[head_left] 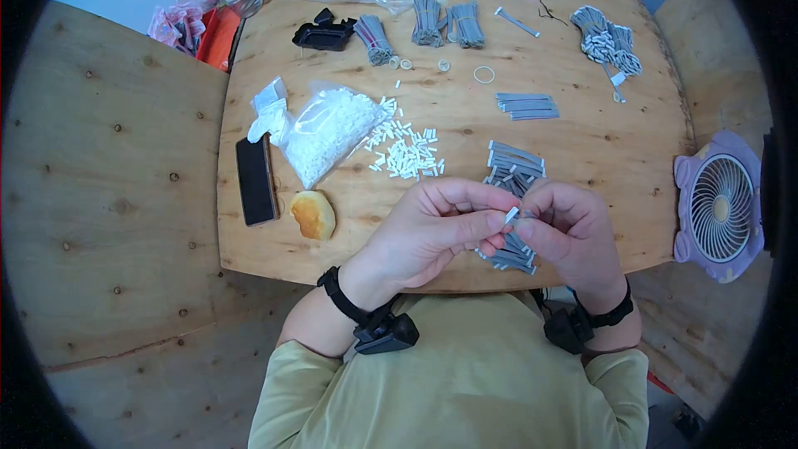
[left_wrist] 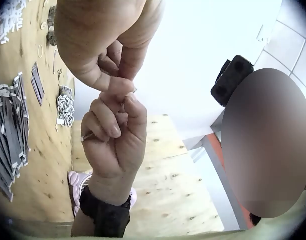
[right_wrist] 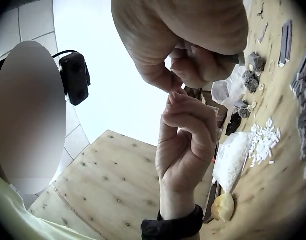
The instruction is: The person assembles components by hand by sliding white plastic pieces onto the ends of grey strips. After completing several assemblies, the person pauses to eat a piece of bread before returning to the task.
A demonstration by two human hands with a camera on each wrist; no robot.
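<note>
In the head view my two hands meet in front of the chest, over the near edge of the table. My left hand [head_left: 445, 220] pinches a small white plastic connector piece [head_left: 511, 214] between thumb and finger. Right against it, my right hand [head_left: 569, 229] pinches a short grey ribbon cable [head_left: 525, 214], mostly hidden by the fingers. Beneath the hands lies a pile of grey ribbon cables [head_left: 515, 162] with white ends. In both wrist views the fingertips of the two hands touch, and they cover most of the small parts.
Loose white pieces [head_left: 407, 154] lie beside a clear bag [head_left: 328, 129] of them. A bun [head_left: 312, 215] and phone [head_left: 255, 181] are at left, a purple fan [head_left: 720, 206] at right. Farther back are a row of cables [head_left: 528, 106], tied bundles [head_left: 428, 22] and a black tray [head_left: 324, 32].
</note>
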